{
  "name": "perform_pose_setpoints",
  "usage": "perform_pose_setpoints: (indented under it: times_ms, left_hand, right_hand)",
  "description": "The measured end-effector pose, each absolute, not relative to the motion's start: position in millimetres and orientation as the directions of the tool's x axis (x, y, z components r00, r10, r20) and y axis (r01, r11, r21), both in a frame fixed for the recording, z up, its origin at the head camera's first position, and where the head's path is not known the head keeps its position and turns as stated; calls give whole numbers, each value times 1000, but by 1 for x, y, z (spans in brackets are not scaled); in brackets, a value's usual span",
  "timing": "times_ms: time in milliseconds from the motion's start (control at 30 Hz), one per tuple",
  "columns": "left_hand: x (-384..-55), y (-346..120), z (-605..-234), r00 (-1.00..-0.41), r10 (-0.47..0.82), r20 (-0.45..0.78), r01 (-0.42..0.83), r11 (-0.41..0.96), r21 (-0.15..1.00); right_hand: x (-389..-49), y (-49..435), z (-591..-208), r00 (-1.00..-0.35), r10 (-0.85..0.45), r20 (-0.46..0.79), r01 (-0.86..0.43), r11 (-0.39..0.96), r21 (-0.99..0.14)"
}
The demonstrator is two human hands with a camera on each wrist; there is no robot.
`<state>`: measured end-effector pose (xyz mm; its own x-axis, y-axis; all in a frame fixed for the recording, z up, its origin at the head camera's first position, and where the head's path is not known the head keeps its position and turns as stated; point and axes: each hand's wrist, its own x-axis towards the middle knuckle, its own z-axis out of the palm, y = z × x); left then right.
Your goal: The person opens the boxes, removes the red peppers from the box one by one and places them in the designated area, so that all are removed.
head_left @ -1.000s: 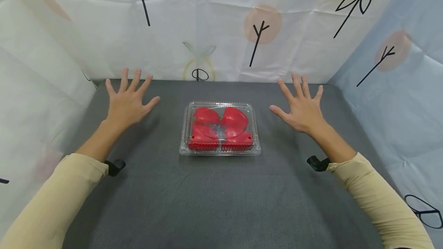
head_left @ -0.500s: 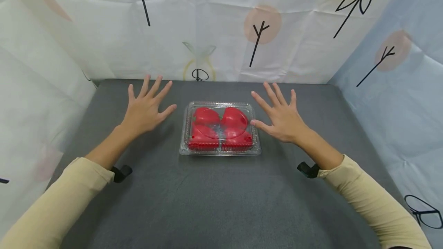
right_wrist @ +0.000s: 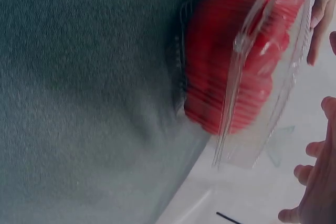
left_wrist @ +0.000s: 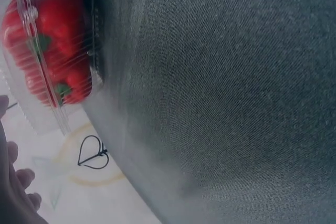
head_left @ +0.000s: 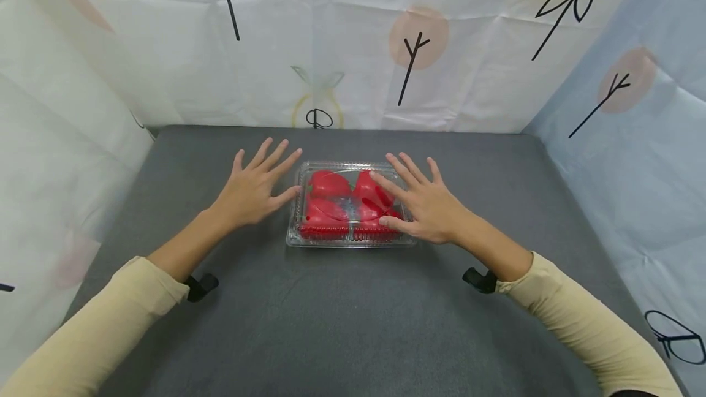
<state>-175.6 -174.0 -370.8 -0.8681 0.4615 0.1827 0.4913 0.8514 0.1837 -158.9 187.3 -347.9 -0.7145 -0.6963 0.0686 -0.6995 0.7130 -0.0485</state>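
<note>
A clear plastic clamshell box [head_left: 351,244] stands on the grey tabletop in the middle of the head view. Through its walls show several red bell peppers [head_left: 330,184], with green stems visible in the left wrist view [left_wrist: 42,43]. My left hand [head_left: 250,196] is spread at the box's left side, its thumb tip right at the edge. Over the right part of the box reaches my right hand [head_left: 432,206], fingers spread, its thumb and index overlapping the lid. Both hands hold nothing. The lid is closed in both wrist views.
A grey cloth [head_left: 342,323] covers the table. White fabric with printed plants [head_left: 353,35] rises behind its far edge, and more fabric hangs at the left [head_left: 60,158] and right [head_left: 640,158]. Dark straps [head_left: 203,287] circle the wrists.
Both hands have moved inward and slightly nearer, from wide apart to the two sides of the box. Fingers stay spread. The box has not moved.
</note>
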Motion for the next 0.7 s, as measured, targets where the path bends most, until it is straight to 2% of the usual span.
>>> perform_pose_setpoints:
  times_ms: [267, 700]
  left_hand:
    - [-174, -171, -378, -846, 522, 114, 533, 817, 219]
    - [-172, -172, -383, -855, 518, 29, 491, 790, 368]
  right_hand:
    - [-149, 176, -353, -622, -782, 38, -782, 619, -74]
    - [-144, 159, -361, -434, -892, 126, -901, 433, -32]
